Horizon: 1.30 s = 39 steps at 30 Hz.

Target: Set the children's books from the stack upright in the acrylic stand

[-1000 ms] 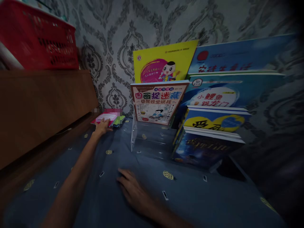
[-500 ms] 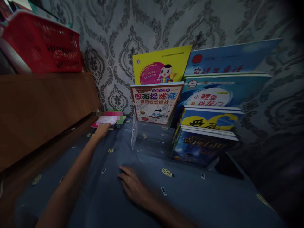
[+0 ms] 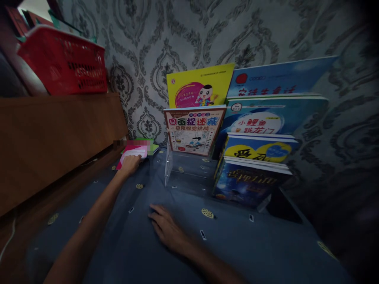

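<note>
At the far left of the cloth, my left hand (image 3: 130, 164) is closed on the near edge of a pink book (image 3: 134, 151), thumb and fingers pressed to it. Under and behind that book shows a green-edged book (image 3: 154, 149) of the same small pile; part of the pile is blurred out. My right hand (image 3: 166, 225) lies palm down on the blue cloth (image 3: 177, 256), fingers loosely spread and holding nothing. Ahead of it stands a clear book rack (image 3: 189, 173) with a brown-bordered picture book (image 3: 195, 132) in it.
More books stand in tiers at the right, among them a yellow book (image 3: 199, 85), a teal book (image 3: 302, 114) and a dark blue book (image 3: 242, 185). A red basket (image 3: 63, 61) sits on a wooden cabinet (image 3: 59, 146) at the left. Patterned wallpaper (image 3: 142, 39) rises behind.
The pink book has shifted and turned on the pile under my left hand, its near corner now jutting toward me. My right hand has stayed in place. The view has shifted slightly.
</note>
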{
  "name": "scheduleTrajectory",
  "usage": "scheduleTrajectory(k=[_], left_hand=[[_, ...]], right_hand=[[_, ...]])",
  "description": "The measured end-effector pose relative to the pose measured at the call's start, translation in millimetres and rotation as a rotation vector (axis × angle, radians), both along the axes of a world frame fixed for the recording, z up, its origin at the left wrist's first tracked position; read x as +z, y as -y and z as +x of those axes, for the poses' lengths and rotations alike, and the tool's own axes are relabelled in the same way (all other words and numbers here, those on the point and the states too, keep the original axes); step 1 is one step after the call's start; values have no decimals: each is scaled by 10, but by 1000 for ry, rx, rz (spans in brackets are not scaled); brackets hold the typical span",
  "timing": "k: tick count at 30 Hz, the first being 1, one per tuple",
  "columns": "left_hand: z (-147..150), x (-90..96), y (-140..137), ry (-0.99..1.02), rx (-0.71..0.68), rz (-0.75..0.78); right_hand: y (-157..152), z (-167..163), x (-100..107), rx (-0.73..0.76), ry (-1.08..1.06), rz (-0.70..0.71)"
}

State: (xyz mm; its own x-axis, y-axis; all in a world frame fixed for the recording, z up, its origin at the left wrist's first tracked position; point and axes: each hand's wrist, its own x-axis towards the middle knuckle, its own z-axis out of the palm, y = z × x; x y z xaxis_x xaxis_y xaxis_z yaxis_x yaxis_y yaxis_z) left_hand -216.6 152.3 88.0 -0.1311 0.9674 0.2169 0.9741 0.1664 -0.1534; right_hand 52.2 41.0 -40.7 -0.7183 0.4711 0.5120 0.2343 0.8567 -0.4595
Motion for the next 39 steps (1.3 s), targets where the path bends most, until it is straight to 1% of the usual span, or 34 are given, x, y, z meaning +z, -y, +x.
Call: scheduleTrajectory(k=[4, 5, 8, 10, 12, 15, 19, 22, 25, 27, 30, 32, 34, 35, 37, 38, 39], left_hand=[[-57, -44, 81, 59, 16, 59], [-99, -53, 99, 122, 27, 104], [-277, -78, 142, 454, 78, 311], [-402, -93, 163, 637, 104, 412], [-496, -110, 181, 701, 102, 433], [-556, -139, 201, 788, 87, 454], [-531, -151, 245, 792, 77, 436], [-466, -146, 330, 720, 75, 404], [-345, -174, 464, 642, 80, 358], [-230, -208, 570, 576, 89, 303], [-35, -241, 738, 405, 97, 175], [90, -232, 841, 341, 56, 124], [200, -207, 918, 402, -37, 121], [248, -195, 941, 480, -96, 113], [318, -185, 949, 710, -204, 52], [336, -190, 933, 820, -243, 18], [340, -204, 908, 886, -261, 3]], right_hand=[[-2, 2, 9, -7, -4, 1], [-1, 3, 8, -4, -6, 1], [-2, 5, -3, 5, -17, 4], [-4, 6, -11, 4, -20, -5], [-10, 7, -24, 3, -25, -16], [-29, 11, -68, 19, -38, -5], [-60, 8, -157, 26, -31, 9], [-71, -1, -185, 15, -35, 9], [-73, -5, -171, 23, -62, 12], [-74, -3, -159, 34, -72, 11], [-78, 0, -157, 46, -96, 18], [-87, -6, -157, 46, -112, 11], [-100, -21, -141, 47, -111, -18], [-107, -31, -123, 44, -109, -41], [-120, -48, -70, 35, -104, -103], [-124, -54, -38, 30, -104, -135], [-126, -58, -3, 27, -109, -162]])
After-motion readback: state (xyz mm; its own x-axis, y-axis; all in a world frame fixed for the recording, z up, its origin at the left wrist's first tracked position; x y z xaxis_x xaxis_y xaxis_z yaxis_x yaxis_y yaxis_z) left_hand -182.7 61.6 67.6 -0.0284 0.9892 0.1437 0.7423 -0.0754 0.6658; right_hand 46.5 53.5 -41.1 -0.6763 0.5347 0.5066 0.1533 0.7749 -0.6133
